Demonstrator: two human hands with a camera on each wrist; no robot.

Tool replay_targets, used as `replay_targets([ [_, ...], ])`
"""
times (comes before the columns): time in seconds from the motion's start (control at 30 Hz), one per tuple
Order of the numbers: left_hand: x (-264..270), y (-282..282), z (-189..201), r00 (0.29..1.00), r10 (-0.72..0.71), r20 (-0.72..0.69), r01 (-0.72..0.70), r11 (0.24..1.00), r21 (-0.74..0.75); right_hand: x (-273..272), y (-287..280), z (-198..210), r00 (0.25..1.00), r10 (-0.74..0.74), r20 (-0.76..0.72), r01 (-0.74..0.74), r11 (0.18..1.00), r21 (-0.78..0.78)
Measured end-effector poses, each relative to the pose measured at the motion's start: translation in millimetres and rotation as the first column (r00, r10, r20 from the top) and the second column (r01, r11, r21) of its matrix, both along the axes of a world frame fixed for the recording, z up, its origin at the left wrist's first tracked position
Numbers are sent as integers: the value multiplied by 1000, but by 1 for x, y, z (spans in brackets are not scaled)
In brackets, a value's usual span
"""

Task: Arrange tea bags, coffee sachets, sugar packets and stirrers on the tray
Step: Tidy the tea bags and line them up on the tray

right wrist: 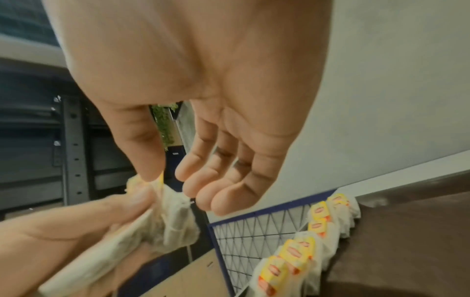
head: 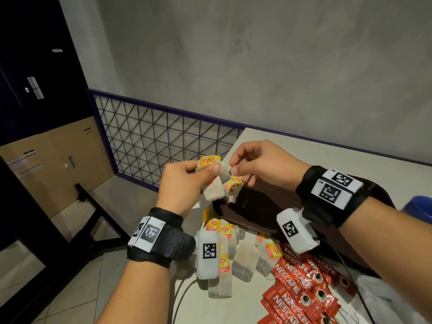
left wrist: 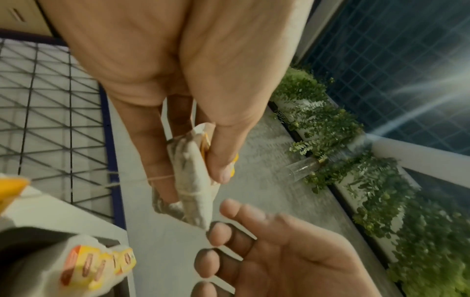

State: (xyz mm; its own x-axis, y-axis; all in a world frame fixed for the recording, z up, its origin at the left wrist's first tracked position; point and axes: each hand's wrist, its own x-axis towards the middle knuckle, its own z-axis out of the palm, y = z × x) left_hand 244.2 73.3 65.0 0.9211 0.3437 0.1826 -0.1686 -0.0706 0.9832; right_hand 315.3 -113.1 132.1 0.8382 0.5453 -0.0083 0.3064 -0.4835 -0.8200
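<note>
1. Grey plastered wall (head: 257, 61) fills the background, with a purple-framed wire grid panel (head: 149, 141) standing at the bench's left edge.
2. White bench (head: 327, 155) carries everything; its far edge runs along the wall.
3. Dark brown tray (head: 257, 211) lies in the middle of the bench, partly hidden behind the right forearm. The right wrist view shows a row of tea bags (right wrist: 305, 247) standing along the tray edge next to the grid panel.
4. Red coffee sachets (head: 301, 286) are heaped at the near edge of the bench, right of the loose tea bags.
5. Loose tea bags (head: 243, 256) with yellow tags lie between the tray and the near-left corner, some behind the left wrist camera.
6. Left hand (head: 187, 183) is raised over the tray's left end, thumb and fingers closed on a small bunch of tea bags (head: 210, 181).
7. Right hand (head: 261, 162) hovers just beside that bunch, fingers loosely curled; whether its fingertips pinch a bag or string cannot be told.
</note>
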Motion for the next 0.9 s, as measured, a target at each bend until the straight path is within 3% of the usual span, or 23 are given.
replay_targets([
  [0.17,0,-12,0,990,-139,-19,134,977,-163,-20,4,-3,997,-44,64,45,999,0],
  [0.57,3,-19,6,985,-161,-60,122,902,-414,-24,5,-7,994,-113,4,112,991,75],
  [0.9,4,-20,-2,982,-188,-23,168,921,-352,-23,-2,-11,996,-91,20,88,989,122],
])
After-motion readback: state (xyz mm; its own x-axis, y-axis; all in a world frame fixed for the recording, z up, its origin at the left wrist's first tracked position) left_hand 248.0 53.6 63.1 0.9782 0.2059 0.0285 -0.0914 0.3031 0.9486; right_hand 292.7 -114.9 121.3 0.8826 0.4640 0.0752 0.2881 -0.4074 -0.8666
